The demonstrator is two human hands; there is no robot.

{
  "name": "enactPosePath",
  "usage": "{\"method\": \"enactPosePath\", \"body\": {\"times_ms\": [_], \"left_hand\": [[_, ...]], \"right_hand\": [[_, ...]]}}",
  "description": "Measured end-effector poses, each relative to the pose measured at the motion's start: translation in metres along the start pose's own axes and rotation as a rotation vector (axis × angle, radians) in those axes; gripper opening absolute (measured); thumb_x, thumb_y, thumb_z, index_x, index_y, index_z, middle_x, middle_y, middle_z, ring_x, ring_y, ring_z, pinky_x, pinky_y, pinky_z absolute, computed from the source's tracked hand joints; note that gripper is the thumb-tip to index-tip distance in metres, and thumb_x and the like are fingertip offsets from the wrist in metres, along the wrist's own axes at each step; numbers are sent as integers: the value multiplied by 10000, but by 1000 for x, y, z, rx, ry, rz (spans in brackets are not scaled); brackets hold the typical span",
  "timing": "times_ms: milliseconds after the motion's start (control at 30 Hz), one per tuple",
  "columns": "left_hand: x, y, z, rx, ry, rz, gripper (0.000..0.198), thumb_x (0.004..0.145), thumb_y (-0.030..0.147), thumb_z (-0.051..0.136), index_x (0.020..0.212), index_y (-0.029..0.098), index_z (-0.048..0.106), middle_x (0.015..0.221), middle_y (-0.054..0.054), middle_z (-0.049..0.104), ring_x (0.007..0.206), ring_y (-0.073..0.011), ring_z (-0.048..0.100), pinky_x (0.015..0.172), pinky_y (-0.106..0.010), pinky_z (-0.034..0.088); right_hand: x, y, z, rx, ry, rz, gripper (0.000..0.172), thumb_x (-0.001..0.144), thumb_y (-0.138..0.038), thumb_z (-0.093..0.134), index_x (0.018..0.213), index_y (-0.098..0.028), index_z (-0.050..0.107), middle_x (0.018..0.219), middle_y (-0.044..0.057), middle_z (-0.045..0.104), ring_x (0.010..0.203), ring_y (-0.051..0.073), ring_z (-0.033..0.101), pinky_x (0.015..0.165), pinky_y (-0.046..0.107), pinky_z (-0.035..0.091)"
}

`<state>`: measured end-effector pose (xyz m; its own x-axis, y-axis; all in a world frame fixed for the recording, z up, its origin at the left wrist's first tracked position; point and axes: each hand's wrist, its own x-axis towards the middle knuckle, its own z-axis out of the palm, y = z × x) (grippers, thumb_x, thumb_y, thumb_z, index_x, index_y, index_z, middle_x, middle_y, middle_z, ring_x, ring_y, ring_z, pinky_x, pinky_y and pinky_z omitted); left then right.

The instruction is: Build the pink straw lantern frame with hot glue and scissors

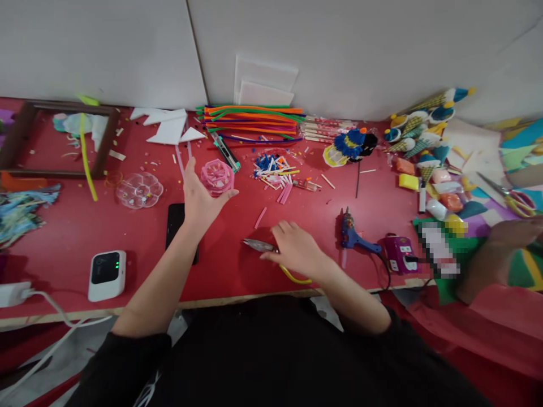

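Observation:
My left hand point(202, 202) is beside a pink round openwork piece point(217, 176), with thumb and fingers spread apart around its near left side; whether it touches the piece is unclear. Nothing shows in that hand. My right hand point(297, 249) lies over the handles of metal pliers point(259, 245), whose jaws point left and whose yellow handle comes out below the palm. Its fingers are bent and partly hidden, so how firmly they hold is unclear. Short pink strips point(285, 193) lie beyond the right hand, near a pile of blue and white bits point(271, 168).
A blue glue gun point(352, 234) and a purple power block point(401, 254) are on the right, near another person's arm point(487, 254). A black phone point(175, 221) lies under my left forearm. Pipe cleaners point(254, 121) and a cutter point(225, 150) lie toward the wall.

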<state>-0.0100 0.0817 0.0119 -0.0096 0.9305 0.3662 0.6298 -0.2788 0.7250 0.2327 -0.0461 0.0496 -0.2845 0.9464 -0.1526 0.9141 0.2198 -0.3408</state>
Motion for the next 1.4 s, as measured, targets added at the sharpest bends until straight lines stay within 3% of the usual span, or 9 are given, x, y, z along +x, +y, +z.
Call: {"method": "enactPosePath", "body": {"times_ms": [100,200,367,600,767,967,1133,1267,1400], "left_hand": [[8,-1,3,-23,-23,2,1190,611,500,944,1518,183,242,1578,-276,377,1491,-406,426,1231,-583,371],[11,1,5,-46,-18,-41,1063,683,383,902,1493,206,236,1518,-248,471,1394,-373,549,1172,-573,449],[8,3,6,-87,7,-62,877,734,296,834,1432,250,306,1350,-167,624,1256,-321,654,1115,-544,512],[-16,9,-3,-84,54,49,821,797,408,796,1445,248,318,1360,-158,592,1219,-301,661,1062,-535,556],[-39,16,-5,-182,-65,26,797,847,412,732,1480,233,282,1351,-165,578,1197,-287,668,962,-498,612],[-46,16,-7,-120,-203,168,771,806,335,756,1430,214,319,1466,-221,489,1299,-338,614,1044,-539,560],[-41,15,-6,-92,-225,286,674,814,308,737,1383,205,390,1428,-210,540,1354,-347,577,1106,-546,518],[-42,19,-2,-88,-234,299,649,829,274,694,1400,201,395,1432,-217,538,1384,-349,548,1146,-569,480],[-45,21,-2,-65,-233,309,666,814,211,638,1426,193,376,1472,-217,500,1429,-368,495,1173,-615,423]], "right_hand": [[-14,-21,20,-3,7,-24,216,834,-296,762,959,-153,658,1015,144,680,953,293,631,814,416,520],[-16,-19,33,36,53,-17,96,857,-214,663,936,-161,656,978,135,688,925,281,630,833,431,520],[-17,2,37,181,178,22,149,805,-257,708,939,-203,670,925,73,722,901,241,660,855,401,536],[-24,30,25,274,420,267,278,914,-469,611,964,-203,675,875,71,708,740,200,651,689,333,540],[-15,51,25,214,522,435,346,907,-527,584,890,-189,655,838,104,702,732,238,632,719,389,538],[3,77,28,113,538,519,286,908,-458,575,877,-180,634,850,140,694,851,308,628,836,489,516],[23,76,14,65,471,375,221,917,-345,575,972,-148,660,942,168,680,965,340,602,913,537,483],[41,53,7,80,332,83,227,946,-223,539,1107,-184,694,1086,137,677,1067,290,603,1006,477,471],[52,30,11,90,170,-223,376,906,-73,525,1196,-239,699,1228,97,662,1178,244,580,1071,418,457]]}}
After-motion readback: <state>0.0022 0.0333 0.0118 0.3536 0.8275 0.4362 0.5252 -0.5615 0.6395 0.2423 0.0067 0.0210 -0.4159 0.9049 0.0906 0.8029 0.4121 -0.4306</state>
